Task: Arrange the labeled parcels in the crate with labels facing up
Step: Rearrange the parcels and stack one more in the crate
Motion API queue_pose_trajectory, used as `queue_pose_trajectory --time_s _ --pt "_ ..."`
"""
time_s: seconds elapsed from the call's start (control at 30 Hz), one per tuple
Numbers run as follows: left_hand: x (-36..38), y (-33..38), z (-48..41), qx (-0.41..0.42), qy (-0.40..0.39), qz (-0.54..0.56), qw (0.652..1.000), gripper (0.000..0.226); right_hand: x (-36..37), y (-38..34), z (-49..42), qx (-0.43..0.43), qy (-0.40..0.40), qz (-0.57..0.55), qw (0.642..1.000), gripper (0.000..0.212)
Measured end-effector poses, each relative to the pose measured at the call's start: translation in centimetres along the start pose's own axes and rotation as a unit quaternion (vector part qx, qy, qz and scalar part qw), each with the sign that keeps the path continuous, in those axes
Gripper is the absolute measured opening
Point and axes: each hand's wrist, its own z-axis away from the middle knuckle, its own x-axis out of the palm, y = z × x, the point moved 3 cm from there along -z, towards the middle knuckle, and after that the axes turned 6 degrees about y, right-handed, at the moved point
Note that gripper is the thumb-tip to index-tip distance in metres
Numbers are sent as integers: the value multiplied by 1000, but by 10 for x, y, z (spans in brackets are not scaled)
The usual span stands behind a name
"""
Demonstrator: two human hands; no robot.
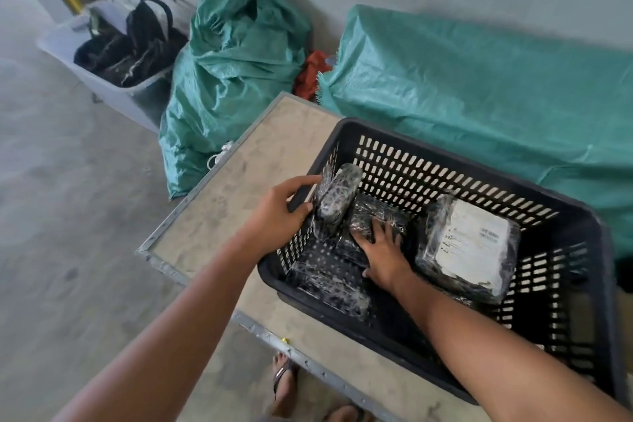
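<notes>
Inside the black crate (455,161) on the table (239,181), right hand (383,255) presses flat, fingers spread, on a dark wrapped parcel (376,212); left hand (277,216) clasps an upright parcel (337,199) against the wall. A labelled parcel (469,243) lies label-up, right.

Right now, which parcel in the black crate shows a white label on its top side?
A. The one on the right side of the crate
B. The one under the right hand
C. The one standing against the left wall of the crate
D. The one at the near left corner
A: the parcel on the right of the crate shows a white label facing up; the other parcels show only dark wrap.
</notes>
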Motion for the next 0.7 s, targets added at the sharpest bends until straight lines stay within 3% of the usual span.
queue_pose_trajectory --time_s 0.13,0.33,0.57,0.7 --pt "0 -1 0 1 1 -5 1000 47 5 -2 2 -29 17 52 998 112" --pt "-1 5 3 -12 -4 -11 1000 44 -11 -6 4 -21 3 -2 1000 107" --pt "-3 11 7 -11 -6 -5 1000 43 -52 3 21 -112 56 -107 986 79" --pt "-4 13 8 -13 -10 -1 1000 45 -74 6 25 -112 71 -170 976 68"
